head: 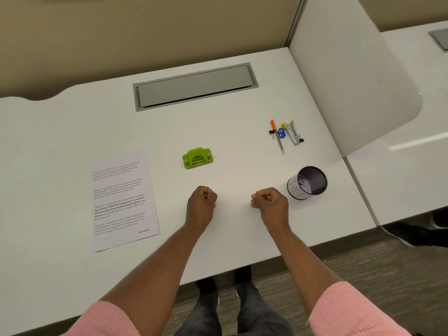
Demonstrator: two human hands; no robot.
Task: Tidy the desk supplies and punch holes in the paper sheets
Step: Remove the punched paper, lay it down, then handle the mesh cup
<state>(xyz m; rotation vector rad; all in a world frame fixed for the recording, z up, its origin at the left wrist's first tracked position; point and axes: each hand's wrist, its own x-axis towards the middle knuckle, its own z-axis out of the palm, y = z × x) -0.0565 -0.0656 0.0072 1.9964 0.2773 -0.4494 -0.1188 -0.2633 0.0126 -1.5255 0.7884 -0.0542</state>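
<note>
A printed paper sheet (122,201) lies flat on the white desk (72,132) at the left. A green hole punch (197,158) sits near the middle, beyond my left hand (201,205). At the right back lies a cluster of supplies: an orange-capped pen (277,137), a blue sharpener (281,133), a stapler with yellow tips (291,133) and black binder clips (272,132). A black mesh cup (308,182) with a white label stands just right of my right hand (269,202). Both hands rest on the desk as closed fists, holding nothing.
A grey cable hatch (195,86) is set into the desk at the back. A beige partition wall rises behind it, and a white divider panel (344,69) stands at the right. The desk's front edge runs above my legs and the carpet.
</note>
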